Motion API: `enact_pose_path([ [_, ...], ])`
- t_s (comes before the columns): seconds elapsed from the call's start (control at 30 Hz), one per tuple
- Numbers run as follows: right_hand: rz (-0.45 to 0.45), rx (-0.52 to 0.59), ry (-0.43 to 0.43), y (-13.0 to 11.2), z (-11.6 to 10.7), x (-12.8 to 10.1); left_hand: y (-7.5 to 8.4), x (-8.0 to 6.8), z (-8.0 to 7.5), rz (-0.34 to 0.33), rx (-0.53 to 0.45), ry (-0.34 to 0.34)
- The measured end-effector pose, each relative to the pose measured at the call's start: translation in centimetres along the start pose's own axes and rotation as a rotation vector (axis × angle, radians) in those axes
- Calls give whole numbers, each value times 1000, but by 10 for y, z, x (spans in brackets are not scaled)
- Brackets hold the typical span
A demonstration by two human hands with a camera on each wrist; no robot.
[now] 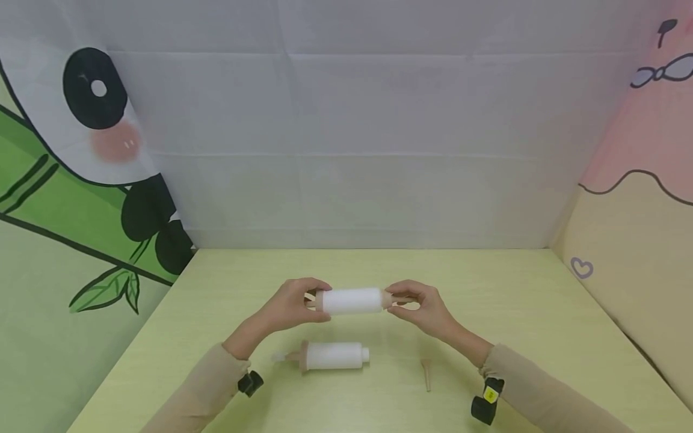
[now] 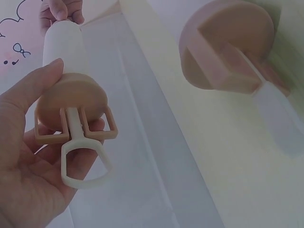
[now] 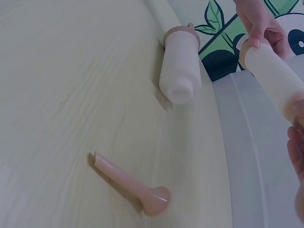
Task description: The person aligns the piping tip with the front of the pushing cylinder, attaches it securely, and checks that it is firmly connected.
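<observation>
held syringe: a white tube (image 1: 352, 300) with a tan end cap, held level in the air above the table, between both hands, in front of the person.
left hand: the left hand (image 1: 292, 305) grips the plunger end, fingers and thumb curled round the tan cap; the left wrist view shows the thumb lying along the cap's disc (image 2: 71, 102) and the white ring pull (image 2: 85, 164) jutting out over the palm.
right hand: the right hand (image 1: 425, 308) pinches the tan nozzle end (image 1: 399, 299) of the tube between fingertips and thumb; the right wrist view catches only the edge of these fingers, blurred.
second syringe: a 2nd white tube (image 1: 334, 355) lies on its side on the table, just below the held one, tan cap and plunger pointing to the person's left, open white neck to the right; touched by neither hand.
loose nozzle: 1 tan nozzle (image 1: 426, 373) lies flat on the table to the right of the lying tube, well apart from it, its wide flared end pointing away from the person and its narrow tip toward them; the right wrist view shows it (image 3: 128, 183) resting alone on the wood grain.
table: pale yellow-green wood-grain top (image 1: 541, 337).
surround: grey-white cloth backdrop (image 1: 352, 150) behind, a panda-and-bamboo print panel (image 1: 81, 180) on the left, a pink and cream cartoon panel (image 1: 639, 180) on the right.
sleeves: both forearms wear beige sleeves (image 1: 541, 385), each with a small black device strapped at the wrist (image 1: 486, 402).
</observation>
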State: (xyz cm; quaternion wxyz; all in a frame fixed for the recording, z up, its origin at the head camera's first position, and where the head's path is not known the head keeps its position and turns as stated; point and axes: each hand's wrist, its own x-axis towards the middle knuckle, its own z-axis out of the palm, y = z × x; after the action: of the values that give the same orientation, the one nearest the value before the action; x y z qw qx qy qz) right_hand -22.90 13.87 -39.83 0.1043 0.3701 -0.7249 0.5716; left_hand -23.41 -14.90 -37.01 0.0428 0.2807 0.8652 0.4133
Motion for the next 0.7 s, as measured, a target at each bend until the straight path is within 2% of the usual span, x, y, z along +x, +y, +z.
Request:
enact_pose_path([
  [0.33,-13,-7,-10,0,-2,0,-1,1,-1,-33,-62,-18],
  [0.43,-8,-10,-13,-1,-3,1,0,2,0,-7,-20,2],
  [0.7,31,-6,-10,5,-5,1,2,3,4,111,126,85],
])
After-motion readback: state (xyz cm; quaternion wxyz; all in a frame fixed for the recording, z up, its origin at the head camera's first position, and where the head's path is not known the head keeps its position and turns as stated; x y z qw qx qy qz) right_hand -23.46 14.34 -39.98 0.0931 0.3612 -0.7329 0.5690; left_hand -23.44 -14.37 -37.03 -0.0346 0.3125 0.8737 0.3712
